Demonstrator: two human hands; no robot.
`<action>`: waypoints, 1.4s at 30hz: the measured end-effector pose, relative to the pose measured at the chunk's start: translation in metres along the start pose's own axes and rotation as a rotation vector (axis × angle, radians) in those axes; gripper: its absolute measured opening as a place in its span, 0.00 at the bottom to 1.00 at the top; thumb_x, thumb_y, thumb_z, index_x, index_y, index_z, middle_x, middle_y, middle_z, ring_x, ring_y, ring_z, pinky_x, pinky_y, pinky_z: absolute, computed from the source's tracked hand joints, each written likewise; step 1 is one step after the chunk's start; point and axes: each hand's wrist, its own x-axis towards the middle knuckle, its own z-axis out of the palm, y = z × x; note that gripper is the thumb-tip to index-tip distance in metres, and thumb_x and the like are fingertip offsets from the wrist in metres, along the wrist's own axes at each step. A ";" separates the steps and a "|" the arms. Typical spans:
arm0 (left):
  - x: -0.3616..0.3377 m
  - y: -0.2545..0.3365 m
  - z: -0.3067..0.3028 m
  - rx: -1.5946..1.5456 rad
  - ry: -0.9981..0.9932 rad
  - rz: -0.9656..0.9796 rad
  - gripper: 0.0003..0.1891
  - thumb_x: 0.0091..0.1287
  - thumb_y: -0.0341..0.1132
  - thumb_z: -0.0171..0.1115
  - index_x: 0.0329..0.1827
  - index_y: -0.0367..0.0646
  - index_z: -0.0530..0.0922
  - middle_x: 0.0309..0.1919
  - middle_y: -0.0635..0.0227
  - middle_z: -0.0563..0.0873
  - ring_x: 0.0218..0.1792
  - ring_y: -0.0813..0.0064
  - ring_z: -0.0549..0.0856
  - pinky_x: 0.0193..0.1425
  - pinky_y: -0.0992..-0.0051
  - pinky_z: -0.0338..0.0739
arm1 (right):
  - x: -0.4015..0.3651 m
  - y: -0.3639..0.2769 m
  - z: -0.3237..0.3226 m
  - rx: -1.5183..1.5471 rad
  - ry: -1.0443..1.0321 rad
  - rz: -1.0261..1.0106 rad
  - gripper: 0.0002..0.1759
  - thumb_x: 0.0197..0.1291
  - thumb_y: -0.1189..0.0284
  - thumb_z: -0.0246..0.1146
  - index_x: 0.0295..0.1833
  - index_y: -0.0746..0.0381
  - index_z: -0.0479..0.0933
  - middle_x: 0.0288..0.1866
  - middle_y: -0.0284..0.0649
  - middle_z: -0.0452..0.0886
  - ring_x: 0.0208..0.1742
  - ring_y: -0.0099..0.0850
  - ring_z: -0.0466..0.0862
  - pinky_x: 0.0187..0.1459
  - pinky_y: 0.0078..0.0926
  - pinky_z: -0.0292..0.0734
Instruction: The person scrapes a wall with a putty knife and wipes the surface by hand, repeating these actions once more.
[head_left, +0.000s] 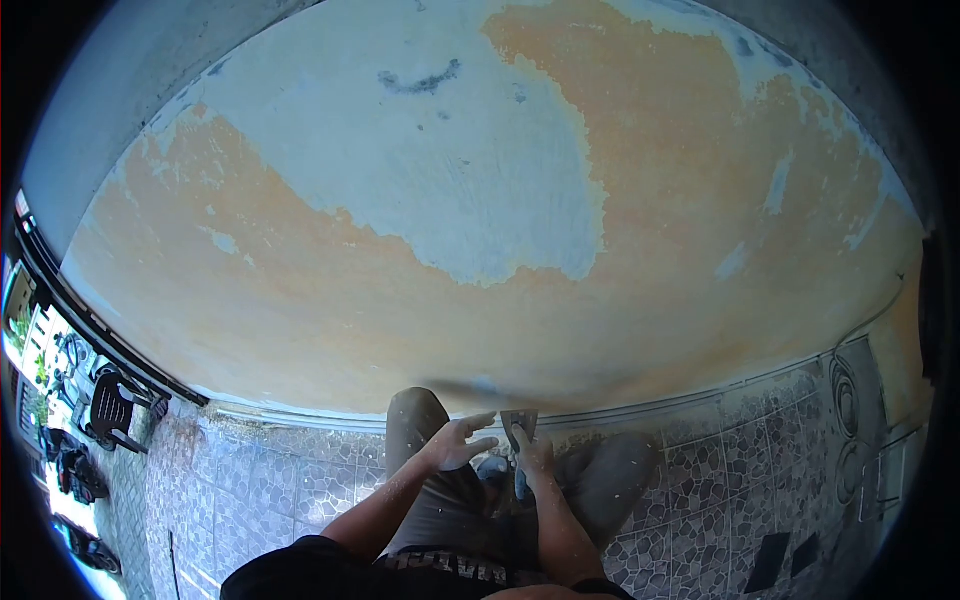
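My right hand is closed round a scraper, its broad dark blade pointing toward the wall and a bluish handle end showing below the fingers. My left hand is beside it, over my thigh, with the fingers stretched out and nothing visible in them. Both hands are low, between my bent knees. Before me rises a wall with orange paint. A large pale bare patch with ragged edges spreads across its upper middle, and smaller pale flecks show at the sides.
Pale flakes lie on the stone-patterned tile floor. A dark plastic chair and parked motorbikes are at the left. A coiled cable or hose hangs at the right, near dark flat pieces on the floor.
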 end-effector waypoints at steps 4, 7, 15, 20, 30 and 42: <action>-0.001 0.004 -0.002 -0.065 0.095 -0.069 0.39 0.70 0.49 0.69 0.76 0.33 0.69 0.71 0.43 0.77 0.73 0.54 0.76 0.76 0.61 0.71 | 0.008 0.004 0.001 0.136 -0.199 0.119 0.19 0.71 0.57 0.67 0.50 0.63 0.80 0.28 0.35 0.80 0.18 0.25 0.76 0.19 0.26 0.70; 0.002 0.016 0.004 -0.072 0.092 -0.106 0.36 0.71 0.42 0.69 0.78 0.36 0.67 0.70 0.45 0.78 0.71 0.57 0.78 0.76 0.61 0.72 | 0.010 0.016 0.000 0.304 -0.298 0.134 0.17 0.73 0.57 0.64 0.51 0.61 0.81 0.29 0.34 0.80 0.20 0.25 0.76 0.23 0.27 0.72; 0.007 0.015 0.045 -0.217 0.220 -0.086 0.24 0.75 0.40 0.65 0.68 0.34 0.77 0.52 0.55 0.89 0.56 0.72 0.87 0.63 0.68 0.80 | 0.003 0.012 -0.008 0.295 -0.359 0.124 0.16 0.75 0.59 0.62 0.53 0.61 0.80 0.33 0.35 0.82 0.26 0.26 0.81 0.28 0.28 0.77; 0.000 0.061 0.020 -0.319 0.318 -0.115 0.17 0.78 0.40 0.60 0.53 0.33 0.85 0.39 0.62 0.92 0.42 0.80 0.85 0.52 0.72 0.80 | -0.028 -0.039 0.004 0.486 -0.276 0.113 0.16 0.78 0.60 0.59 0.51 0.63 0.81 0.34 0.37 0.83 0.26 0.28 0.82 0.27 0.28 0.79; 0.005 0.159 -0.055 -0.828 0.523 0.183 0.15 0.82 0.44 0.56 0.48 0.40 0.82 0.32 0.78 0.81 0.28 0.89 0.75 0.29 0.84 0.70 | -0.079 -0.209 0.049 0.261 -0.326 -0.402 0.16 0.80 0.64 0.55 0.57 0.65 0.81 0.45 0.36 0.87 0.40 0.23 0.85 0.41 0.24 0.81; 0.041 0.157 -0.113 -0.869 0.687 0.218 0.17 0.82 0.42 0.56 0.38 0.38 0.83 0.25 0.77 0.81 0.26 0.90 0.73 0.27 0.79 0.69 | -0.056 -0.259 0.118 0.057 -0.121 -0.831 0.14 0.78 0.66 0.58 0.52 0.68 0.79 0.36 0.39 0.87 0.26 0.20 0.83 0.23 0.21 0.78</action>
